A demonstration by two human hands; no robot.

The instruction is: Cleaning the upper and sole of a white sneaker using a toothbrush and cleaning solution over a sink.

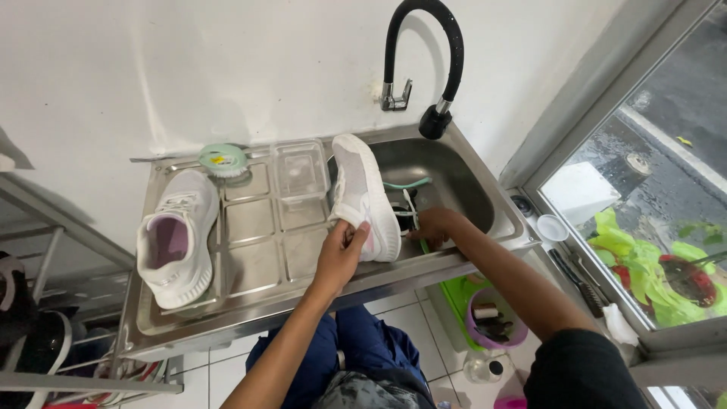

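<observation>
My left hand grips a white sneaker by its heel, tipped on its side over the left rim of the steel sink. My right hand reaches into the basin beside the shoe, its fingers closed around a small black and white object, likely a brush, that is mostly hidden. A mint green handle lies in the basin behind the shoe. The second white sneaker rests upright on the draining board to the left.
A black flexible tap arches over the basin. A green round scrubber and a clear plastic container sit at the back of the board. A purple tub stands on the floor at right; a shoe rack stands at left.
</observation>
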